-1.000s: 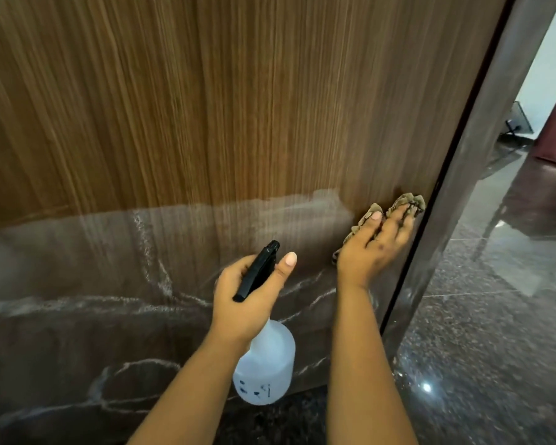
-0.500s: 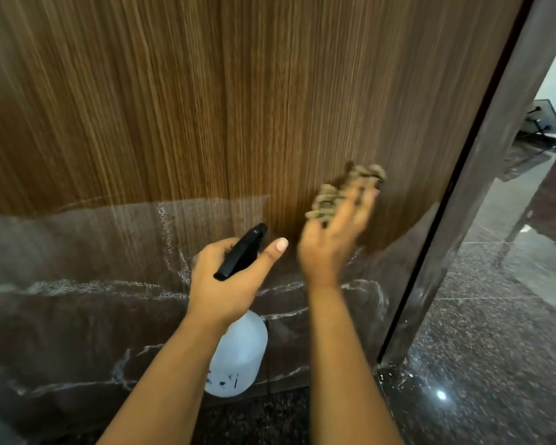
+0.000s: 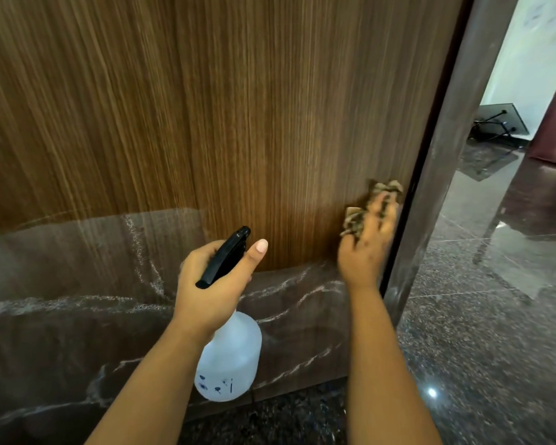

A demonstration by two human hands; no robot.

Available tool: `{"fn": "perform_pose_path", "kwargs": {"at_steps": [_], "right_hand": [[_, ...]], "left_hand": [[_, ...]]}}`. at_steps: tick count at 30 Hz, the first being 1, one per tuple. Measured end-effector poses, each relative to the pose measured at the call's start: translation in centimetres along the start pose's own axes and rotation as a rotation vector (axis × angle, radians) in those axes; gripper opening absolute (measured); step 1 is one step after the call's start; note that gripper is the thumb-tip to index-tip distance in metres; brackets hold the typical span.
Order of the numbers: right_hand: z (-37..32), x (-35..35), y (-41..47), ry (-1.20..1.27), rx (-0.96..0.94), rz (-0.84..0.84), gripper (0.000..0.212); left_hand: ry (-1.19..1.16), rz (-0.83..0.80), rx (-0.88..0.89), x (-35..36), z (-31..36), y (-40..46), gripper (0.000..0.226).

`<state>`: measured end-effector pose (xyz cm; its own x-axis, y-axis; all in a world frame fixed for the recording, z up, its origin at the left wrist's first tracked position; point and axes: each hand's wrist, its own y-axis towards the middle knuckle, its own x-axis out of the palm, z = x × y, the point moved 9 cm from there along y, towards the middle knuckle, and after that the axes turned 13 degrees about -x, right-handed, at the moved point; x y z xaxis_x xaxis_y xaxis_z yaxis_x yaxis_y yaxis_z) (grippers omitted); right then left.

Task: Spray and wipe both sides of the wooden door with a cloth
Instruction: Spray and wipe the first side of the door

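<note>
Wood grain fills the head view: the wooden door [image 3: 238, 107] stands close in front, its lower part mirroring the veined floor [image 3: 482, 364]. The right hand [image 3: 365, 248] presses a crumpled tan cloth [image 3: 357, 216] flat against the door low down, right beside its free edge, where a dark frame post [image 3: 443, 162] rises; the fingers lie fairly straight over the cloth and blur with motion, so that grip is spread and pushing, not pinching. The left hand [image 3: 212, 284] has its grip curled round the neck of a white spray bottle [image 3: 228, 358], thumb raised beside the black trigger head [image 3: 225, 255], the bottle hanging just in front of the door's lower part. Only this face of the door shows, so I judge the other side may yet need doing. From here the cloth could slide off the edge and the fingers knock the post, since the wiping runs so near it. The bunched cloth may also skip patches and leave streaks on the glossy lower part. A careless squeeze of the trigger would wet the polished floor and make it slippery underfoot.
</note>
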<state>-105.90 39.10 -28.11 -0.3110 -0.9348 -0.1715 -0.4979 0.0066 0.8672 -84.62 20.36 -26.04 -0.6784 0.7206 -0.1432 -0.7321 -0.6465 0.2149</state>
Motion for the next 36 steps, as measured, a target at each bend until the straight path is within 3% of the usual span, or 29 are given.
{"fn": "perform_pose_path", "kwargs": {"at_steps": [3,5,7,8,11,13,14,17,20,22,25,27,29,31,36], "right_hand": [[2.9,-1.0,-0.8,0.082,0.242,0.127,0.088],[2.9,-0.2,-3.7,0.144,0.519,0.212,0.088],[0.1,1.6,-5.8,0.162,0.634,0.188,0.088],[-2.2,2.2,-5.4,0.143,0.527,0.139,0.089],[-7.2,3.0,-0.9,0.104,-0.049,-0.069,0.09],[-5.2,2.0,0.9,0.064,-0.116,-0.132,0.089],[-2.7,1.0,0.8,0.054,-0.034,-0.108,0.089],[4.9,-1.1,-3.7,0.121,0.443,0.047,0.088],[4.8,0.9,-7.6,0.092,0.676,0.089,0.088],[0.1,3.1,-7.3,0.051,0.511,0.06,0.091],[-9.2,7.3,-8.0,-0.036,-0.031,-0.123,0.09],[-11.2,8.6,-9.3,-0.041,-0.246,-0.259,0.081],[-10.1,7.9,-8.6,-0.072,-0.355,-0.289,0.082],[-7.6,6.2,-6.6,-0.124,-0.288,-0.217,0.09],[-1.7,3.1,-5.9,0.043,0.292,0.117,0.086]], "left_hand": [[0.01,-0.039,-0.008,1.4,0.2,-0.1,0.065],[0.014,-0.044,-0.01,1.7,0.5,0.0,0.062],[0.005,-0.049,0.006,1.9,1.0,0.1,0.064],[0.009,-0.055,0.02,2.1,1.1,0.1,0.066],[0.026,-0.055,0.035,2.5,1.3,0.0,0.064],[0.021,-0.049,0.001,2.5,0.6,0.1,0.058],[0.019,-0.049,-0.017,2.5,0.2,0.1,0.056],[0.003,-0.053,-0.038,2.4,-0.9,-0.1,0.058],[-0.012,-0.045,-0.069,2.2,-2.2,-0.2,0.059],[-0.033,-0.043,-0.074,1.9,-2.9,-0.1,0.062],[-0.08,-0.003,-0.113,0.8,-3.7,0.0,0.046],[-0.09,0.0,-0.121,0.1,-3.9,0.1,0.027],[-0.058,-0.004,-0.125,-0.7,-4.3,0.0,0.036],[-0.06,-0.008,-0.147,-1.8,-5.0,0.0,0.046],[-0.034,-0.039,-0.172,-4.3,-6.2,-0.9,0.059]]}}
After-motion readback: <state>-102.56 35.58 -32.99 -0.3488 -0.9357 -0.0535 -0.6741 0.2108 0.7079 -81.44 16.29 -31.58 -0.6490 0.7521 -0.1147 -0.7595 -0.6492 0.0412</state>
